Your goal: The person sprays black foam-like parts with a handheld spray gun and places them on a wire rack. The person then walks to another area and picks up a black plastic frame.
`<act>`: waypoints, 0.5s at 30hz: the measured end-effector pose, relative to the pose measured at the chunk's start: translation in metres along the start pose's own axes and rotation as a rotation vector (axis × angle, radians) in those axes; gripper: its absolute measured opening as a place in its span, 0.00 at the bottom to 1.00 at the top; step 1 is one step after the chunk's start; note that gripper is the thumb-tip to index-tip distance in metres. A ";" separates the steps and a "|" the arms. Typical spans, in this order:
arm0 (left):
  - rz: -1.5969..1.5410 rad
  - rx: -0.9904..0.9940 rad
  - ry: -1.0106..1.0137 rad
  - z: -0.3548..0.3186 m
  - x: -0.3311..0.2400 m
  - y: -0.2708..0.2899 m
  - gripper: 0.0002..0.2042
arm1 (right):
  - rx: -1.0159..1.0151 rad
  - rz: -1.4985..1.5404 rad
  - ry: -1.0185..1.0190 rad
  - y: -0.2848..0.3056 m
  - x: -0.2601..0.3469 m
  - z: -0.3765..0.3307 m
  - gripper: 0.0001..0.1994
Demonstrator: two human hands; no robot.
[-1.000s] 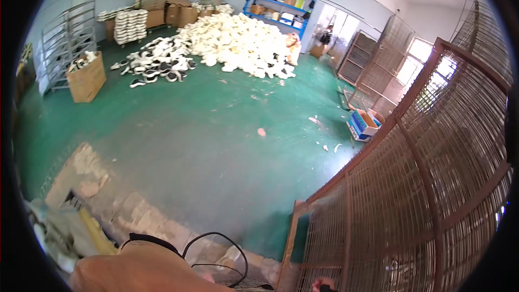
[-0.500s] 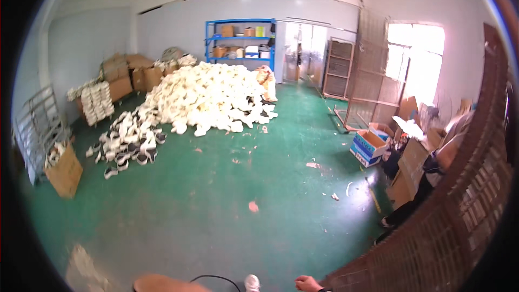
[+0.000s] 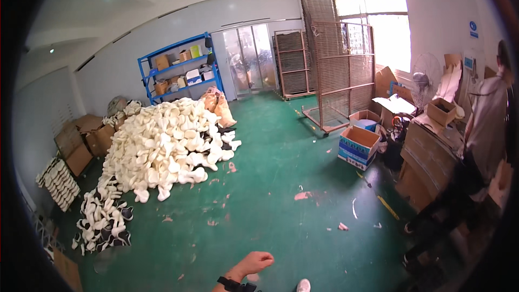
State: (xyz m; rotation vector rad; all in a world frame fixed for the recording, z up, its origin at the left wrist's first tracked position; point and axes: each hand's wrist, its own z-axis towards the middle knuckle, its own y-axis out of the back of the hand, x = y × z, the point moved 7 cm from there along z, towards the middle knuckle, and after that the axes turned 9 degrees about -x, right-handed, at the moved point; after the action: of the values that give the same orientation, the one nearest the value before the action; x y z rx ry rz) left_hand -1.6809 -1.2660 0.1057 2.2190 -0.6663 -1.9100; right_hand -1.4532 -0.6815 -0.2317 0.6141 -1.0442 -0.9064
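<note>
My left hand (image 3: 258,262) is at the lower middle, over the green floor (image 3: 275,227). Its fingers are curled in loosely, with nothing visible in them. A black strap with a small dark device (image 3: 236,285) sits round that wrist. It touches none of the things around. At the lower edge, to the right of the hand, the tip of a white shoe (image 3: 304,285) shows. My right hand is out of view. Ahead on the left lies a large heap of cream-white, curved padded pieces (image 3: 162,146), with black-and-white ones (image 3: 105,221) at its near end.
A blue shelf rack (image 3: 178,65) stands behind the heap, beside a doorway with clear strip curtains (image 3: 248,57). Tall wire-mesh rack carts (image 3: 346,70) stand before the window. At right are an open blue-and-white carton (image 3: 358,147), flattened cardboard (image 3: 427,157), a fan (image 3: 420,81) and another person (image 3: 486,124).
The view has turned right and tilted; the heap and cartons look nearer. My left hand has come into view at the lower middle, and my right hand has gone out of the picture.
</note>
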 end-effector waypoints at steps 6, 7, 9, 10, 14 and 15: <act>-0.363 -0.287 0.605 0.126 0.194 0.112 0.09 | 0.719 -0.331 -0.090 -0.215 0.021 0.299 0.12; -0.376 -0.374 0.717 0.133 0.239 0.146 0.10 | 0.764 -0.085 0.047 -0.249 0.028 0.375 0.08; -0.513 -0.729 0.749 0.095 0.262 0.188 0.09 | 0.592 0.349 -0.776 -0.261 0.106 0.517 0.08; -0.544 -0.900 0.809 0.079 0.281 0.216 0.14 | 0.577 0.484 -0.766 -0.261 0.165 0.590 0.09; -0.175 -1.010 1.091 0.141 0.272 0.314 0.15 | 0.453 0.646 -0.532 -0.331 0.196 0.795 0.09; -0.011 -0.935 1.120 0.160 0.268 0.340 0.15 | 0.435 0.696 -0.631 -0.351 0.207 0.817 0.10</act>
State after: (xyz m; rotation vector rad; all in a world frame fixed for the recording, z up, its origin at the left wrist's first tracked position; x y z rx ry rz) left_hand -1.8911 -1.6520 -0.0358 2.0667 0.3544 -0.4658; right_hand -2.2764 -1.0507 -0.0918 0.2621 -1.9010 -0.2371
